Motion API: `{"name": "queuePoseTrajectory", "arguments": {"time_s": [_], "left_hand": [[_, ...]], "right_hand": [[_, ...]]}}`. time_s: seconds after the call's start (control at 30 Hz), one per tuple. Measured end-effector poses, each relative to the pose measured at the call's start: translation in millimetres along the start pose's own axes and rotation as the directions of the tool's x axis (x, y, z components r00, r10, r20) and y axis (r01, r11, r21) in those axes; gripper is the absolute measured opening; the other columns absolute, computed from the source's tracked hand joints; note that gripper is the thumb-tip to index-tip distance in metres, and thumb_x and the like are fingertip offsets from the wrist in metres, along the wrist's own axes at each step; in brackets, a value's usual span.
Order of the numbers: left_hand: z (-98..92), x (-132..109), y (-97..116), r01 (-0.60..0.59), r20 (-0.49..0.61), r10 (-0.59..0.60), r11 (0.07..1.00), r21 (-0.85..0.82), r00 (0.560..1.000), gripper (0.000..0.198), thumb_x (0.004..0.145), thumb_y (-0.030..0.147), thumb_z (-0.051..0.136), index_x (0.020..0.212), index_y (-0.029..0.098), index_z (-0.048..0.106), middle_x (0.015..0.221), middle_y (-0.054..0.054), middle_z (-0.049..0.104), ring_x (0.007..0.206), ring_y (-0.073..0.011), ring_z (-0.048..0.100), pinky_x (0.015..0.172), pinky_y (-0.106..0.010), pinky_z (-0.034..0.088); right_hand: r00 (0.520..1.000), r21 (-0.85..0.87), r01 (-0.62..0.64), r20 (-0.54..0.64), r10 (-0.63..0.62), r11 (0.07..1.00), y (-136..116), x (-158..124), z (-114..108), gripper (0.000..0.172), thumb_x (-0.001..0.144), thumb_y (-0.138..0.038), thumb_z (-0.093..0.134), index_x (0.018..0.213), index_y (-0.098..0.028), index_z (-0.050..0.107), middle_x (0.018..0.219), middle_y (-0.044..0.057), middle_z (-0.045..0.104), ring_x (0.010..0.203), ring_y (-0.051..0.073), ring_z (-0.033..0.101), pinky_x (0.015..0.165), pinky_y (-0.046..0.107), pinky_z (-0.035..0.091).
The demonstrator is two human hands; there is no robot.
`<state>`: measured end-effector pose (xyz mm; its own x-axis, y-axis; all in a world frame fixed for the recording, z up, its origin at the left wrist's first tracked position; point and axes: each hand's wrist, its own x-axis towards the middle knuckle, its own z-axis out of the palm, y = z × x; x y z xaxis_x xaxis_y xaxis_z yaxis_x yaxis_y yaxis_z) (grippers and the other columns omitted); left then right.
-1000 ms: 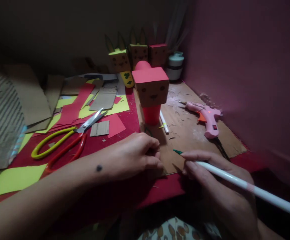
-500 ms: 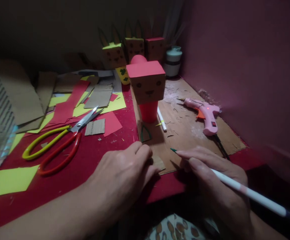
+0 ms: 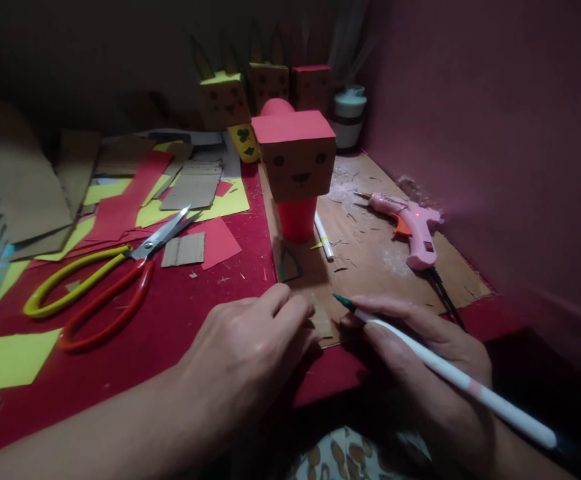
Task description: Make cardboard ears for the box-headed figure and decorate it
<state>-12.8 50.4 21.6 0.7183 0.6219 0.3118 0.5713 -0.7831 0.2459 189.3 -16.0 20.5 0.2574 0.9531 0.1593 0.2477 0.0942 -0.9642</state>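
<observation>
Patterned cloth [image 3: 347, 457] at the bottom edge, below the table. Left hand [image 3: 255, 340] low over the red tabletop [image 3: 230, 287], knuckles up, fingers bent and close together at the left side of a small cardboard piece [image 3: 323, 321]; cannot tell whether they pinch or just press it. The piece lies at the near edge of a brown board [image 3: 375, 280].

Right hand [image 3: 435, 340] holds a white pen [image 3: 420, 350] between thumb and fingers, green tip pointing left, just beside the piece; contact unclear.

Beyond the left hand, on the board: a pointed cutout [image 3: 291, 268] edged in green. To the left: yellow paper [image 3: 13, 360], then scissors [image 3: 147, 250], blades parted, one handle yellow, one red.

Farther: pink glue gun [image 3: 423, 243] on its side, red light lit. Mid-board, upright, a box-headed figure [image 3: 300, 170], white stick [image 3: 324, 240] beside its base. Left, heaped paper and cardboard scraps [image 3: 193, 187]. At back, boxy heads [image 3: 224, 100] in a row, dim; jar [image 3: 347, 130] to their right.
</observation>
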Motion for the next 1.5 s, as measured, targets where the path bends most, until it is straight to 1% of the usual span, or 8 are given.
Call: {"name": "queuePoseTrajectory", "arguments": {"time_s": [0.23, 0.4, 0.6, 0.83, 1.0, 1.13, 1.3, 1.5], "left_hand": [[6.7, 2, -3, -0.073, -0.066, 0.075, 0.997, 0.030, 0.995, 0.015, 0.103, 0.021, 0.050, 0.100, 0.017, 0.063, 0.078, 0.001, 0.050, 0.056, -0.0145, 0.045, 0.049, -0.030, 0.032], [3.6, -2, -1, -0.179, -0.090, 0.186, 0.980, 0.082, 0.978, 0.017, 0.098, 0.010, 0.046, 0.105, 0.012, 0.062, 0.080, -0.002, 0.053, 0.060, -0.0185, 0.045, 0.051, -0.034, 0.035], [0.8, -3, 6, -0.243, -0.098, 0.263, 0.953, 0.182, 0.960, 0.033, 0.097, 0.006, 0.034, 0.120, 0.003, 0.058, 0.079, -0.005, 0.060, 0.061, -0.0192, 0.050, 0.054, -0.034, 0.046], [2.8, -2, 10, -0.225, -0.099, 0.256, 0.942, 0.249, 0.962, 0.035, 0.095, 0.005, 0.033, 0.115, 0.003, 0.062, 0.076, -0.007, 0.065, 0.060, -0.0212, 0.058, 0.054, -0.037, 0.050], [-0.3, -2, 7, -0.295, -0.057, 0.314, 0.930, 0.219, 0.948, 0.029, 0.095, 0.012, 0.039, 0.105, 0.008, 0.066, 0.077, -0.009, 0.068, 0.058, -0.0215, 0.061, 0.049, -0.035, 0.050], [9.1, -6, 9, -0.188, -0.107, 0.211, 0.964, 0.189, 0.972, 0.028, 0.096, 0.011, 0.037, 0.099, 0.017, 0.065, 0.076, -0.007, 0.068, 0.059, -0.0211, 0.063, 0.053, -0.035, 0.052], [15.7, -3, 8, -0.207, -0.235, 0.247, 0.961, 0.182, 0.940, 0.033, 0.097, 0.010, 0.032, 0.095, 0.015, 0.065, 0.066, -0.004, 0.061, 0.051, -0.0198, 0.057, 0.045, -0.034, 0.046], [10.9, 6, 9, -0.235, -0.188, 0.283, 0.942, 0.240, 0.940, 0.042, 0.094, 0.003, 0.029, 0.087, 0.015, 0.068, 0.056, -0.001, 0.058, 0.042, -0.0159, 0.052, 0.038, -0.029, 0.043]], "right_hand": [[0.992, 0.036, -0.116, -0.039, 0.118, 0.993, -4, -3, 4, 0.002, 0.088, -0.026, 0.072, 0.086, -0.025, 0.072, 0.066, 0.002, 0.075, 0.056, 0.017, 0.071, 0.043, 0.022, 0.051], [1.000, -0.092, -0.017, 0.018, 0.019, 0.996, -9, 6, 0, 0.006, 0.083, -0.023, 0.072, 0.078, -0.025, 0.072, 0.060, -0.002, 0.069, 0.046, 0.013, 0.061, 0.044, 0.023, 0.046], [0.995, -0.164, 0.079, 0.079, -0.066, 0.983, -4, 14, 2, 0.004, 0.085, -0.021, 0.072, 0.082, -0.023, 0.071, 0.069, -0.001, 0.073, 0.058, 0.015, 0.069, 0.056, 0.024, 0.054], [0.985, -0.190, 0.167, 0.079, -0.154, 0.967, 0, 14, 8, 0.011, 0.084, -0.017, 0.073, 0.079, -0.024, 0.067, 0.065, -0.004, 0.069, 0.053, 0.011, 0.065, 0.051, 0.019, 0.052], [0.987, -0.199, 0.153, 0.078, -0.140, 0.968, -3, 14, 9, 0.010, 0.085, -0.018, 0.072, 0.079, -0.024, 0.067, 0.063, -0.003, 0.069, 0.049, 0.012, 0.063, 0.045, 0.020, 0.051], [0.982, -0.206, 0.180, 0.097, -0.163, 0.962, -3, 14, 9, 0.009, 0.085, -0.017, 0.071, 0.081, -0.024, 0.067, 0.066, -0.003, 0.070, 0.053, 0.012, 0.065, 0.047, 0.020, 0.052], [0.971, -0.199, 0.230, 0.118, -0.210, 0.952, -1, 14, 9, 0.012, 0.087, -0.013, 0.069, 0.085, -0.024, 0.067, 0.069, -0.003, 0.069, 0.057, 0.011, 0.066, 0.053, 0.019, 0.053], [0.969, -0.241, 0.226, 0.153, -0.193, 0.944, -3, 16, 9, 0.011, 0.087, -0.015, 0.069, 0.083, -0.025, 0.065, 0.068, -0.003, 0.069, 0.056, 0.011, 0.065, 0.052, 0.020, 0.052]]}}
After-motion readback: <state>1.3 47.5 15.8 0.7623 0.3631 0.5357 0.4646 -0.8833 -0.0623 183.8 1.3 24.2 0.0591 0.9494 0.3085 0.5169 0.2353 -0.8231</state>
